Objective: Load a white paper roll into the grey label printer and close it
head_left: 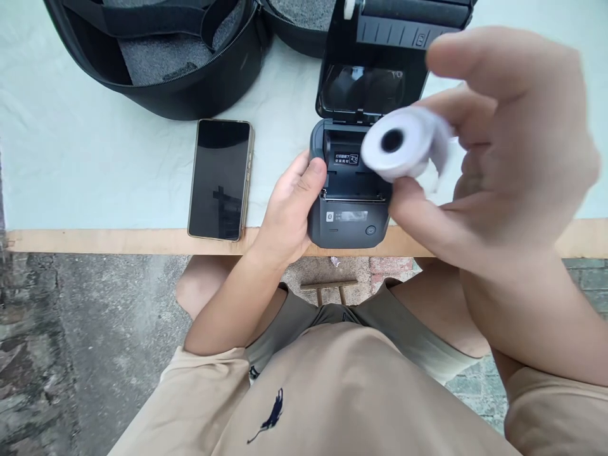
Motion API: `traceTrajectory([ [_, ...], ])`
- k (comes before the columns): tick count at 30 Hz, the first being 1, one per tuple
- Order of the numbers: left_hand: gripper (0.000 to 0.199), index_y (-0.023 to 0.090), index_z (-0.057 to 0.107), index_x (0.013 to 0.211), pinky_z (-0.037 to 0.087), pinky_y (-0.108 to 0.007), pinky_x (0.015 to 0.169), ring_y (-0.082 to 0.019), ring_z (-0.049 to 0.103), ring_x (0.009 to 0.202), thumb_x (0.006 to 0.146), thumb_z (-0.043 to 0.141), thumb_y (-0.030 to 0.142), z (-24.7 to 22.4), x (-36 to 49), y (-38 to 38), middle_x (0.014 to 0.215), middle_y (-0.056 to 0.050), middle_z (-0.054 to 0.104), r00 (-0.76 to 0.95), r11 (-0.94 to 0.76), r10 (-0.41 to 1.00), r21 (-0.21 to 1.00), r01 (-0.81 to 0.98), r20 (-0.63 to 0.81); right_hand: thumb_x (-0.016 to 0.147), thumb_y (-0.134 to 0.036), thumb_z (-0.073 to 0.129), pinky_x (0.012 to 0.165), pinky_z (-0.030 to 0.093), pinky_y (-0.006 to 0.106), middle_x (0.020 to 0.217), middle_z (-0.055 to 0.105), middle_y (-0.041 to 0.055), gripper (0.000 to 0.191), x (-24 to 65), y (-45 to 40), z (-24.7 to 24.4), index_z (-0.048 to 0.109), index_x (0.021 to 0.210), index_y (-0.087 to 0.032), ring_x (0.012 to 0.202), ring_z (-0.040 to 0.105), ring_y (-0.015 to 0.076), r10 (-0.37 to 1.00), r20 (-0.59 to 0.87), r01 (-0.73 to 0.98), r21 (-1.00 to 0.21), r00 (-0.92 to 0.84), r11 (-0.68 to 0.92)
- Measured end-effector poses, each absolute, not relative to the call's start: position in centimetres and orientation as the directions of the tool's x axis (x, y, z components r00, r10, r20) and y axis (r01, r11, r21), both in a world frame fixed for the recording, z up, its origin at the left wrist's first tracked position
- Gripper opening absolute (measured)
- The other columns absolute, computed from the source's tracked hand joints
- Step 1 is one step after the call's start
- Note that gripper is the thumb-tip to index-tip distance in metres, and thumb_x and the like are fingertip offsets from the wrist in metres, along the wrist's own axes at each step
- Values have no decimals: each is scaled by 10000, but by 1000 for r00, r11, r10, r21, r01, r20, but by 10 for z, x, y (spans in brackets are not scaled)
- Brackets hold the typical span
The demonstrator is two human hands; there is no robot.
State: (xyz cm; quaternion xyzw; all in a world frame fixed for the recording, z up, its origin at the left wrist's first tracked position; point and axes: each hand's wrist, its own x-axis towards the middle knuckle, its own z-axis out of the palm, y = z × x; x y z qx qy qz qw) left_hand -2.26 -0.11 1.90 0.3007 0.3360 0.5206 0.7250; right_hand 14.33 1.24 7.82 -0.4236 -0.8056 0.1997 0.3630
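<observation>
A dark grey portable label printer (349,223) is at the front edge of the table, its black lid (365,85) swung up and back. My left hand (289,206) grips the printer's left side, thumb on its rim. Between the thumb and fingers of my right hand (489,152) is a white paper roll (411,139) with a dark hole in its core. The roll is raised above the right part of the printer's bay, tilted, with a loose end of paper on its right side. It hides part of the bay, and my right hand is slightly blurred.
A phone (221,180) with a dark screen lies left of the printer. Behind it stands an unzipped black case (190,95) lined with grey foam, its other half (304,35) to the right. The table's wooden edge (128,240) runs above my lap.
</observation>
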Motion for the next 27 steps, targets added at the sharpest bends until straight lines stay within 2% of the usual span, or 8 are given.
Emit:
traceTrajectory([
  [3,287,206,604,1054,497,-303,1022,-221,524,1284,914,480,424,19,-23,-1,1105,-35,677,224,260,961,811,-524,-163,676,-133,556,806,528,363,1328,474,-26,665,138,16,78,348,1265,-361,1064,623,189,857,287,732,-445,-429,516],
  [5,284,211,585,1095,495,-306,1020,-217,521,1283,918,477,406,19,-24,-2,1136,-39,663,235,250,961,813,-526,-144,678,-152,554,809,540,396,1285,522,-15,632,136,17,78,360,1252,-332,1072,625,217,865,239,798,-337,-441,499],
  [8,287,215,551,1143,514,-304,989,-212,557,1236,911,499,377,18,-24,-3,1140,-47,651,259,262,956,806,-532,-139,664,-143,554,805,543,433,1179,602,-33,592,134,18,77,389,1196,-343,1063,629,246,885,206,843,-276,-417,461],
  [12,282,226,554,1134,523,-282,962,-200,604,1169,896,528,376,17,-25,-4,1126,-33,653,246,267,956,812,-518,-158,698,-186,583,694,494,437,1145,630,-13,466,131,20,77,451,1116,-343,1010,632,275,917,129,905,-158,-377,394],
  [16,303,216,566,1139,520,-289,969,-211,592,1189,900,517,396,17,-25,-3,1079,-34,663,247,263,958,801,-538,-148,807,-213,527,718,500,388,1051,664,-39,150,131,22,73,553,915,-313,939,632,213,866,217,850,-189,-451,491],
  [20,341,223,568,1167,497,-324,1013,-221,535,1264,902,506,427,18,-24,-2,1077,-36,668,234,246,963,809,-535,-138,850,-220,504,631,439,347,842,641,21,142,132,22,63,619,779,-262,774,595,187,750,442,759,-204,-492,618],
  [23,360,239,558,1180,493,-358,1018,-234,504,1298,909,474,460,17,-21,-2,1079,-35,668,194,231,970,816,-529,-148,798,-178,585,583,390,318,767,614,30,69,134,21,56,636,812,-222,714,565,171,624,566,645,-199,-539,738],
  [27,369,245,568,1116,500,-355,1005,-250,510,1292,886,470,517,14,-21,-1,1091,-44,670,173,220,974,785,-580,-145,802,-183,595,668,450,334,855,620,43,130,137,19,50,632,923,-213,803,590,179,589,569,559,-253,-574,790],
])
